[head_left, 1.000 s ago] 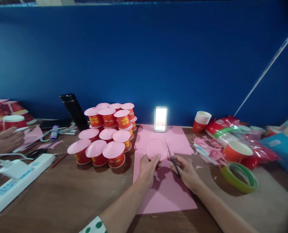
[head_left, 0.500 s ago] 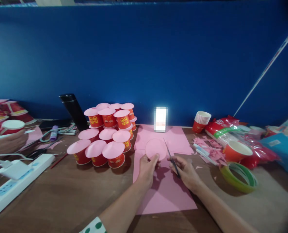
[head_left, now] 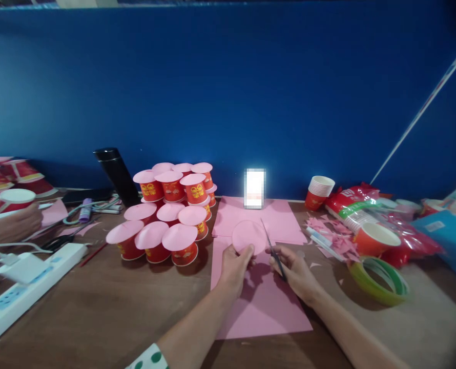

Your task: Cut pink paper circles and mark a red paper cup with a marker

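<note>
Between thumb and fingers, my left hand pinches the lower edge of a round pink paper disc. My right hand grips a pair of scissors, whose blades point up and away along the disc's right side. Whether the blades touch the disc I cannot tell. Beneath both hands lie pink paper sheets on the brown table. To the left stand several red paper cups turned upside down in stacked rows, topped with pink discs.
A bright phone leans at the back. On the right are stacked cups, pink scraps, a marker, tape rolls and a bag of cups. Leftward sit a black bottle, a power strip and another person's hand.
My left hand and the disc have shifted slightly right, and the scissors have moved a little with them. At far left, the other person's hand and cup have moved slightly left.
</note>
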Demonstrator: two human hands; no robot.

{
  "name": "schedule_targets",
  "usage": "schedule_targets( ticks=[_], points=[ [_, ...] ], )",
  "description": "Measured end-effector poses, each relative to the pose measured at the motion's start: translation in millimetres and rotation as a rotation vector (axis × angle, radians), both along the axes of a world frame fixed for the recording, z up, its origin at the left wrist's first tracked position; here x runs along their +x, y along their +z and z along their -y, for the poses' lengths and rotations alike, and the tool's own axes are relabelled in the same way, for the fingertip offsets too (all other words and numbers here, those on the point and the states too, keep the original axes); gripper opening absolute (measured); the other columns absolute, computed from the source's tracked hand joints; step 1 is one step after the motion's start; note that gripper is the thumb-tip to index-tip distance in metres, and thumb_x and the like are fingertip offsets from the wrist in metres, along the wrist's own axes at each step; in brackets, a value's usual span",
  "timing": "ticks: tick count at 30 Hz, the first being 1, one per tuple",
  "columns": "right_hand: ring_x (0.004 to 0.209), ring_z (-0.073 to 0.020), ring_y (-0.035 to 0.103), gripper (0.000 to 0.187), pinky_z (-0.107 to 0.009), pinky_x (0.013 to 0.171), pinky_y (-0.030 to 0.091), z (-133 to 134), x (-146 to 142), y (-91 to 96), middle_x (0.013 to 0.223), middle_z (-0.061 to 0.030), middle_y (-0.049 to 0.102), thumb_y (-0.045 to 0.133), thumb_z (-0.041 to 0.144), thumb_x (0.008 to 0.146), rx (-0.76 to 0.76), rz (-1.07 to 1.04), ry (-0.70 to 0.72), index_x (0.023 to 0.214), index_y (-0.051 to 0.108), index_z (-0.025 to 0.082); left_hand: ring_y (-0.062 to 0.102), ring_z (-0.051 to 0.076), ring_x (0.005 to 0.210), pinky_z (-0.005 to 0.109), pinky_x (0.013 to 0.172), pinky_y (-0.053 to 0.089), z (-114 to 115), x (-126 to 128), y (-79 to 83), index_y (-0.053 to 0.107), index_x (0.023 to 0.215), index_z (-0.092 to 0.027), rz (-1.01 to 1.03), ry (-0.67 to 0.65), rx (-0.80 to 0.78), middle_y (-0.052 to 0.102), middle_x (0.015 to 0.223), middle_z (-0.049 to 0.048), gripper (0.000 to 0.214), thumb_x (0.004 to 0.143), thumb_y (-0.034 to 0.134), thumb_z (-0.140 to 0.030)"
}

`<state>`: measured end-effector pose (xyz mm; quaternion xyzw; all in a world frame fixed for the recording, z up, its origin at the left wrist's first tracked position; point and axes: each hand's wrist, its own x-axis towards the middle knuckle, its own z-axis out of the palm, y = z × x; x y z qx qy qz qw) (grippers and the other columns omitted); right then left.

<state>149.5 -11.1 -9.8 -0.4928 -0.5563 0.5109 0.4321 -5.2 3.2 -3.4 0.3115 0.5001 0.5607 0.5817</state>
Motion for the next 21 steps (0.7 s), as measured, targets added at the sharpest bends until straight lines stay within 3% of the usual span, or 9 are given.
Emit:
schedule_targets(
  ticks=[21],
  points=[
    [0.047,-0.0079,0.042,0.045,-0.021,0.044,0.033,1.5,-0.5,6.7,0.055,0.0069,0.047,0.071,0.049,0.071,-0.006,0.038,-0.027,0.099,0.062,0.015,0.047,0.007,0.042,0.018,0.039,0.034,0.9,-0.3,4.9,0.059,0.066,-0.012,0.001,0.033,-0.015,0.058,0.053,0.0009,0.028,0.061,0.076,-0.034]
  ],
)
